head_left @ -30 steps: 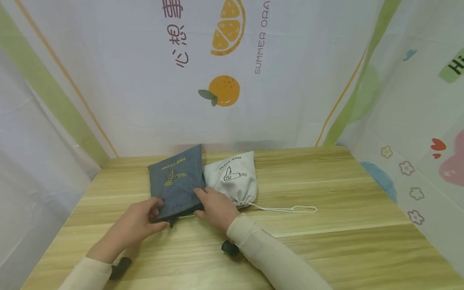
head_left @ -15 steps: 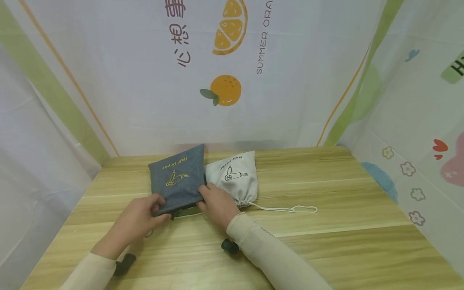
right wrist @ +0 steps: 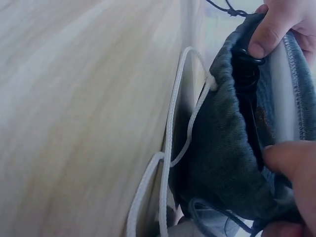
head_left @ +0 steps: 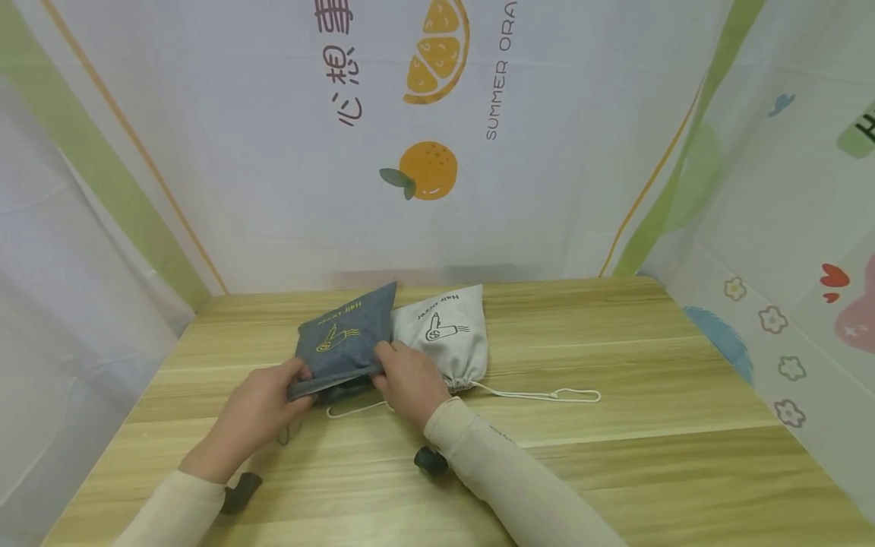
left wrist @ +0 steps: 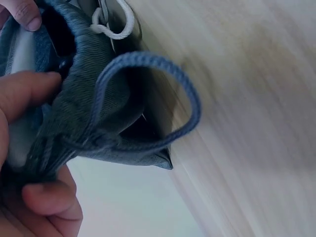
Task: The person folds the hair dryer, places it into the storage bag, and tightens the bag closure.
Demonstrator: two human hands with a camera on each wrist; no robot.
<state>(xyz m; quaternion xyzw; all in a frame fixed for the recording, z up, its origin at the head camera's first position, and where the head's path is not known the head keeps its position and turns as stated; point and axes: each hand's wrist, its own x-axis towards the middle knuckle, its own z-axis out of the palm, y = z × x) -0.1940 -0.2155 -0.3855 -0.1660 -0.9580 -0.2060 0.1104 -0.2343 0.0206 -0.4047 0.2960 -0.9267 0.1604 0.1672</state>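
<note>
A dark blue drawstring bag (head_left: 349,342) with yellow "Hair Dryer" print lies at the back of the table, its mouth facing me. My left hand (head_left: 260,403) pinches the left side of the rim, and my right hand (head_left: 410,380) the right side. Between them the mouth gapes, its upper edge raised. Inside, the right wrist view shows a black, partly hidden thing (right wrist: 245,79) with cord-like loops. A blue drawstring loop (left wrist: 196,106) hangs at the mouth in the left wrist view. Beside my right hand lies a whitish drawstring bag (head_left: 461,353) with its neck gathered.
The white bag's cord (head_left: 533,395) trails rightward over the wooden table (head_left: 649,471). Another white cord loop (head_left: 349,412) lies below the blue bag's mouth. Printed white curtains (head_left: 547,190) stand behind and at both sides.
Both hands have taken hold of the blue bag's rim and lifted its upper edge, so the mouth now gapes. The bag has shifted slightly right; the white bag has stayed put.
</note>
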